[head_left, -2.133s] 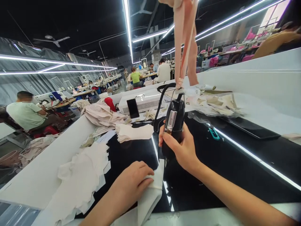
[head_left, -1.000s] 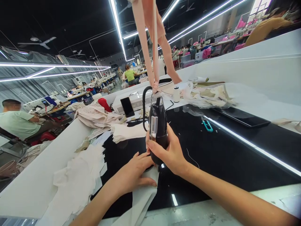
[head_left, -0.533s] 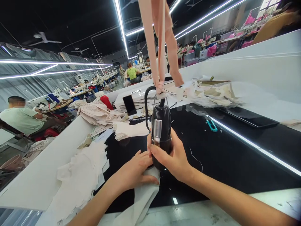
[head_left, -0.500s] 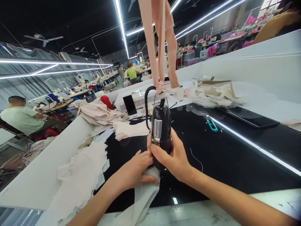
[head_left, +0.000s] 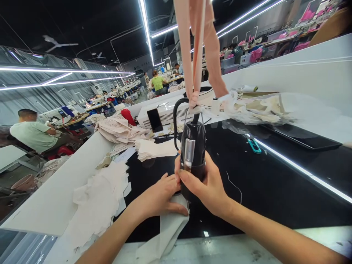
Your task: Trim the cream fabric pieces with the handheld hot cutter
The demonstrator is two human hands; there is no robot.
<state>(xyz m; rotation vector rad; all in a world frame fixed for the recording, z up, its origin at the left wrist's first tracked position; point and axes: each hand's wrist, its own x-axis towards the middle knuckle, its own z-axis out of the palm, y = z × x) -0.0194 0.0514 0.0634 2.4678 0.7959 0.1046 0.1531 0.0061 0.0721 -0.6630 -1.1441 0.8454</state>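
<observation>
Right hand wraps tight round the black handheld tool, gripping its lower body; tool's long axis upright, tip down onto the pale fabric piece directly below; left hand lies flat, fingers spread, pinning that fabric just left of the tool, touching it; fabric soft, thin, matte, draping over the glossy black tabletop; tool hard, shiny plastic, hung from pink fabric straps overhead; blue clip well apart to the right.
</observation>
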